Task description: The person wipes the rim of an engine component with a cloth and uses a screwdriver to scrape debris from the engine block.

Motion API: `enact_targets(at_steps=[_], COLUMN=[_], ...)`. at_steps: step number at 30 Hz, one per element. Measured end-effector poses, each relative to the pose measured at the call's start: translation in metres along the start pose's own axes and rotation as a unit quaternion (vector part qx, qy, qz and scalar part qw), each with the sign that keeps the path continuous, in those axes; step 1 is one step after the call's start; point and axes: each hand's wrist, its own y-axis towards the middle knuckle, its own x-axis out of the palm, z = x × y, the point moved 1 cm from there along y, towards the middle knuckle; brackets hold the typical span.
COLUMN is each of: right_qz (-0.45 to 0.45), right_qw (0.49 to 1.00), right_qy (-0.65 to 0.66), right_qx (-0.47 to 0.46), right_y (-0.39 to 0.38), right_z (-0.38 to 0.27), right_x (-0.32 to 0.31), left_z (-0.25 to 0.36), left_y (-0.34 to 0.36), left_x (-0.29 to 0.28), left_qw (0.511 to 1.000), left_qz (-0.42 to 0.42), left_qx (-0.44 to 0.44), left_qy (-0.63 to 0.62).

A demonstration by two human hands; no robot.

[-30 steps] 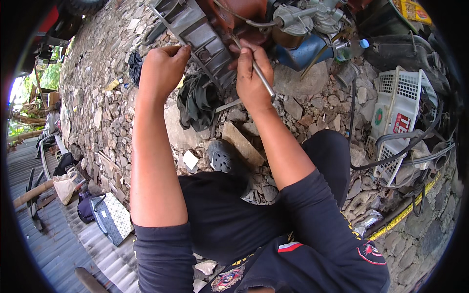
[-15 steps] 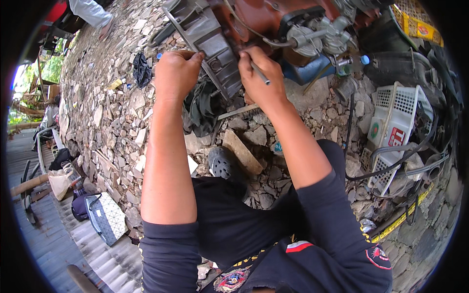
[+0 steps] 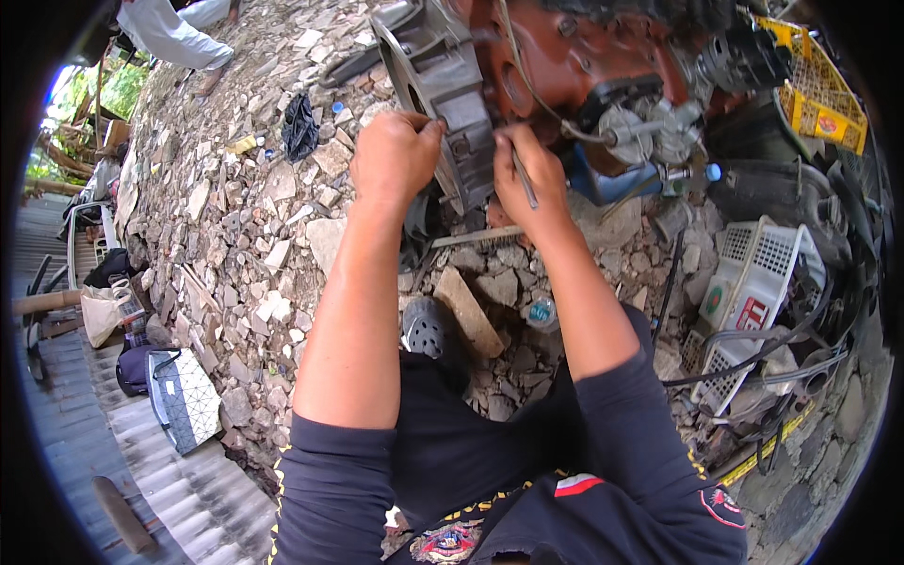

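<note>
Left hand: pinched together at left rim of ribbed metal housing.
Right hand: slim metal rod is clamped.

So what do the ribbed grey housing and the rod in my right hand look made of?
Ribbed grey housing: probably cast metal, matte, judging by its moulded ribs. Rod: likely metal, smooth-looking, given its even dull-grey surface.

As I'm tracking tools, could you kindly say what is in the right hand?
The right hand holds a grey rod: its near end shows; the other is covered.
</note>
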Motion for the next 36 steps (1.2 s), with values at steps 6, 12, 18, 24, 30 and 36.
enact_targets(at_steps=[6, 12, 18, 24, 30, 36], right_qz=[0.012, -0.059, 0.024, 0.078, 0.130, 0.125], right_qw=[0.999, 0.997, 0.985, 0.982, 0.987, 0.976], right_qy=[0.027, 0.025, 0.165, 0.164, 0.087, 0.176], right_qx=[0.013, 0.049, 0.034, 0.050, 0.034, 0.035], right_y=[0.009, 0.007, 0.062, 0.056, 0.054, 0.053], right_z=[-0.031, -0.045, -0.075, -0.063, -0.066, -0.045], right_x=[-0.005, -0.027, -0.014, 0.032, 0.048, 0.047], left_z=[0.001, 0.009, 0.008, 0.009, 0.008, 0.006], left_y=[-0.002, -0.003, -0.005, -0.004, -0.002, 0.000], left_x=[-0.002, -0.009, -0.008, -0.010, -0.012, -0.012], left_qw=[1.000, 0.999, 0.998, 0.998, 0.998, 0.999], left_qz=[-0.002, -0.013, -0.023, -0.023, -0.025, -0.031], left_qx=[-0.020, -0.040, -0.053, -0.053, -0.051, -0.041], left_qy=[-0.002, 0.000, -0.018, -0.011, -0.013, -0.009])
